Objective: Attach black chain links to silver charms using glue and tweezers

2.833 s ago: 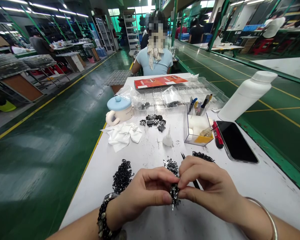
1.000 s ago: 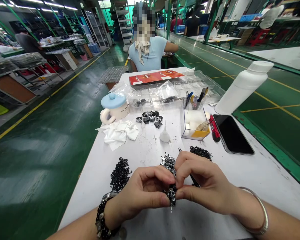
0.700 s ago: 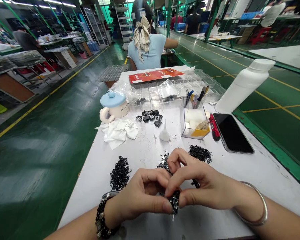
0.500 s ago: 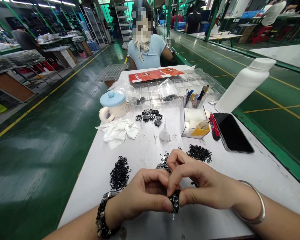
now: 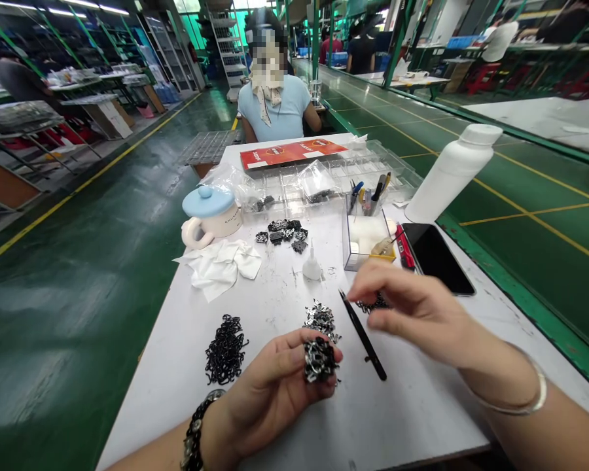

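Observation:
My left hand (image 5: 269,383) is closed on a small black-and-silver part (image 5: 319,360), held between thumb and fingers above the near side of the table. Over the right side hovers my right hand (image 5: 417,311), its thumb and fingers apart and nothing visible between them. Partly hidden beneath it is a pile of small black curved pieces (image 5: 372,302). Black tweezers (image 5: 362,335) lie just left of that hand. Beyond the held part is a heap of small silver pieces (image 5: 320,317). Another pile of black hooked pieces (image 5: 226,350) lies to the left.
Several black parts (image 5: 282,234) lie farther back, near a small nozzle bottle (image 5: 312,267). Around them are crumpled tissue (image 5: 220,268), a lidded mug (image 5: 211,209), a clear tool box (image 5: 353,242), a phone (image 5: 439,258) and a white bottle (image 5: 451,170). A person (image 5: 275,108) sits opposite.
My right hand has let go of the black-and-silver part and moved right, over the right pile. The tweezers now show. My left hand has turned, exposing the part's face. The view has shifted slightly.

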`<state>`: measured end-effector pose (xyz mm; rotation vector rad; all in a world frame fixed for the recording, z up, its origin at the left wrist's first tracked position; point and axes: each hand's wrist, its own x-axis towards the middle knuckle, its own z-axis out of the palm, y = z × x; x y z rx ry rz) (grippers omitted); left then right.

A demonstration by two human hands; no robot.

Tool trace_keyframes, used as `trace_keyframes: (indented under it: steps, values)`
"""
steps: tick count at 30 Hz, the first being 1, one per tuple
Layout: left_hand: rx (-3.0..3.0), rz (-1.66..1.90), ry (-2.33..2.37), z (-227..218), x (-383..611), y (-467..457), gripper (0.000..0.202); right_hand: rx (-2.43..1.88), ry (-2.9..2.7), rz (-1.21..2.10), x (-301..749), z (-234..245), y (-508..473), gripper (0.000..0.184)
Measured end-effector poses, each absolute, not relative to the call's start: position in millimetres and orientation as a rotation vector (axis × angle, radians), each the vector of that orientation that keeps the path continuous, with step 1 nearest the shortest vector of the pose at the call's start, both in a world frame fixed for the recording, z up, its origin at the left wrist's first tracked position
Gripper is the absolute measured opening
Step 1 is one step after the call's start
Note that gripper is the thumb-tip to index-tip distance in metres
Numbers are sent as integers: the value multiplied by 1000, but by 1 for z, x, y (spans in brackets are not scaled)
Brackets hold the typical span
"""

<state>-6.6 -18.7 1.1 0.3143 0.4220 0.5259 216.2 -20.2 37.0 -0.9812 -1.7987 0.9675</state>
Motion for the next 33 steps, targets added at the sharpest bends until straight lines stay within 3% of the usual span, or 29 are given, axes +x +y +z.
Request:
trace_keyframes:
  steps: [3, 9, 33]
  values:
    - [321, 555, 418, 1, -9, -14, 18, -1299, -1927, 594, 247, 40, -27, 3]
    - [392, 556, 444, -1, -10, -11, 20, -1773, -2070, 540, 279, -8, -48, 9]
    - [478, 571, 484, 2, -9, -9, 22, -1603, -2014, 566, 244, -19, -54, 12]
